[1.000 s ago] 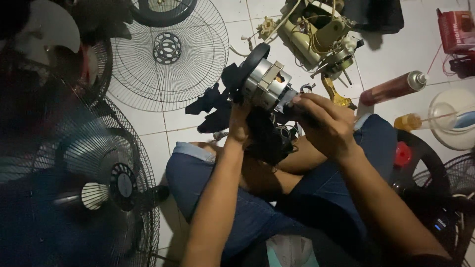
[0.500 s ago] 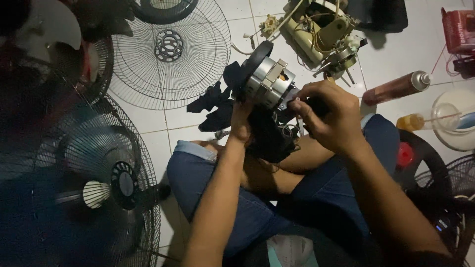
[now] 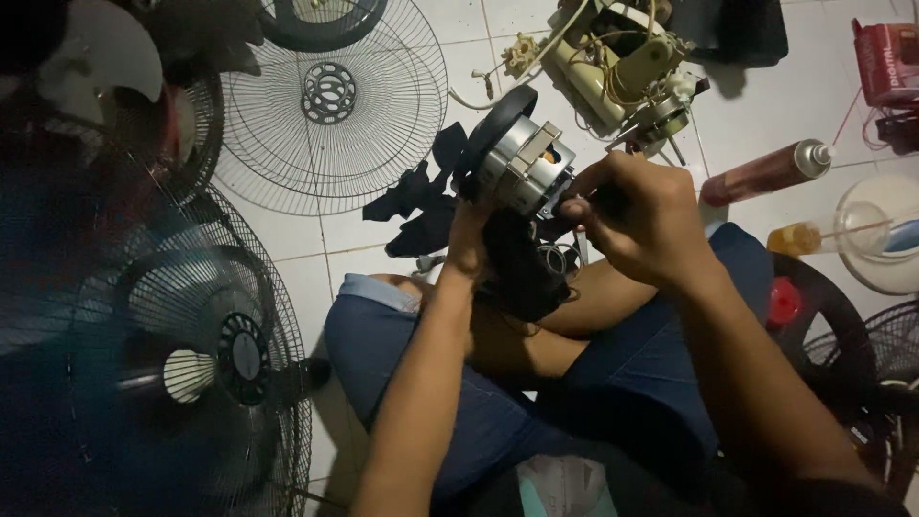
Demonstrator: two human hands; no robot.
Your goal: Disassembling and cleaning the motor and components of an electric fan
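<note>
I sit cross-legged on a white tiled floor. My left hand (image 3: 471, 239) grips a fan motor (image 3: 522, 165) from below; the motor is silvery metal with a black round front housing, tilted up to the left. My right hand (image 3: 634, 215) is closed around the motor's rear end on the right side; what its fingers pinch is hidden. A black cloth (image 3: 522, 273) hangs beneath the motor over my lap.
A wire fan guard (image 3: 330, 105) lies flat on the floor ahead. A standing fan (image 3: 206, 359) is at my left. A dismantled cream fan body (image 3: 627, 62) lies beyond the motor. At right are a red spray can (image 3: 766, 172), a small orange bottle (image 3: 795, 239) and a white bowl (image 3: 885, 273).
The motor and both hands have shifted slightly up and right; my right hand has turned a little on the motor's rear end. Both grips have held.
</note>
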